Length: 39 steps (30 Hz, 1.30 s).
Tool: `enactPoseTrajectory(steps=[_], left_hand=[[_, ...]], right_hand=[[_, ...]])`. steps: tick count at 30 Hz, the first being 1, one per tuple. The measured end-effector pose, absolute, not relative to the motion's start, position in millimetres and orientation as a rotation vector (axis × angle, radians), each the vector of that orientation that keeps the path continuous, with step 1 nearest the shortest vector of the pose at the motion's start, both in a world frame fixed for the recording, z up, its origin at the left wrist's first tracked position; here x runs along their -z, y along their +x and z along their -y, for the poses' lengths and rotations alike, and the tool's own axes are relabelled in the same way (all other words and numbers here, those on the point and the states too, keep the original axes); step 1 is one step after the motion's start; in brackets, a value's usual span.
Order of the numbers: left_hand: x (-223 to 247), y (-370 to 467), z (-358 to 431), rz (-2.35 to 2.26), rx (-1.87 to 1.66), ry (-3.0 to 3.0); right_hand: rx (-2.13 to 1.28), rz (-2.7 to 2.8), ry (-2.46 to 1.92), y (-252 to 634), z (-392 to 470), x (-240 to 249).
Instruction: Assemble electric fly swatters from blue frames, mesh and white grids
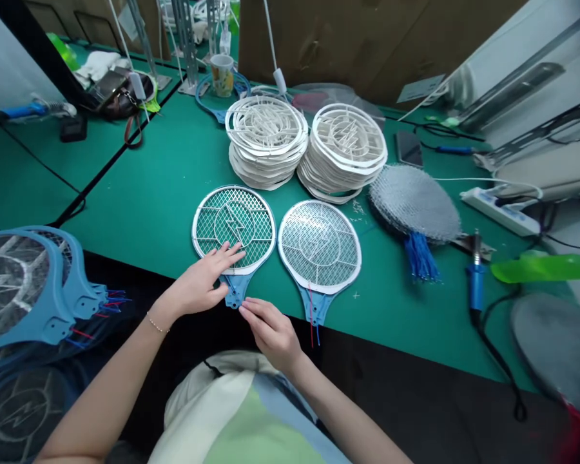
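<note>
My left hand (205, 283) lies on the left racket (234, 222), with its fingers spread over the lower part of the mesh and the thumb near the neck (235, 290). My right hand (273, 335) is at the bottom end of this neck; there its thumb and forefinger come close together. Whether they pinch the neck itself or a small wire, I cannot tell.

The left racket lies flat near the front edge of the green table (145, 187), just in front of me. It has its blue frame and a white ring with a lightning shape over the mesh. Just beside it lies the right racket (319, 245), also with a white ring, and from its neck hang a red wire (311, 328) and a blue wire (318, 336). On the left racket I cannot see such hanging wires clearly, so I judge it is less far along in the wiring than its neighbour.

To my left is a pile of rackets (53, 322), with red and blue wires coming out of the necks; these seem to be the more complete ones.

Much work seems to be left. Behind the two rackets stand the left stack of rings (268, 154) and the right stack of rings (338, 169), both tall. On the right waits a thick pile of meshes (415, 200), with a bunch of blue wires (420, 258) at its end.
</note>
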State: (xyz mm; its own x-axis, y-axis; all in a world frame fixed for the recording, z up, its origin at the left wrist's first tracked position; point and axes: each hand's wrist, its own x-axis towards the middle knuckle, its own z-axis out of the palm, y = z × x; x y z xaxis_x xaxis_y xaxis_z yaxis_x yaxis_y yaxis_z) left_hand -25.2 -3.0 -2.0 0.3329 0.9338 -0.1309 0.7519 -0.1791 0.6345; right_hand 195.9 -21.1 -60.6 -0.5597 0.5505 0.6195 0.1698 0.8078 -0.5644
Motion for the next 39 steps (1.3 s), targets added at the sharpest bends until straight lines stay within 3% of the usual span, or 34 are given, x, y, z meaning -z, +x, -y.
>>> enactPoseTrajectory(steps=[24,32,35,39], left_hand=[[4.3,-35.8,0.3,-1.363,-0.312,2.051],[7.8,-34.1,1.1,-1.371,-0.330,2.066],[3.3,-36.4,5.3,-1.367,-0.531,1.999],[1.3,-33.1,31.5,-1.748,-1.387,1.694]], right_hand=[[-0.400,2.291,-0.567,174.4,40.2,65.7],[-0.745,2.035,-0.891,186.9,2.3,-11.5],[-0.639,2.121,-1.060,177.6,-24.6,-23.6],[-0.456,2.416,-0.964,139.8,-26.0,4.7]])
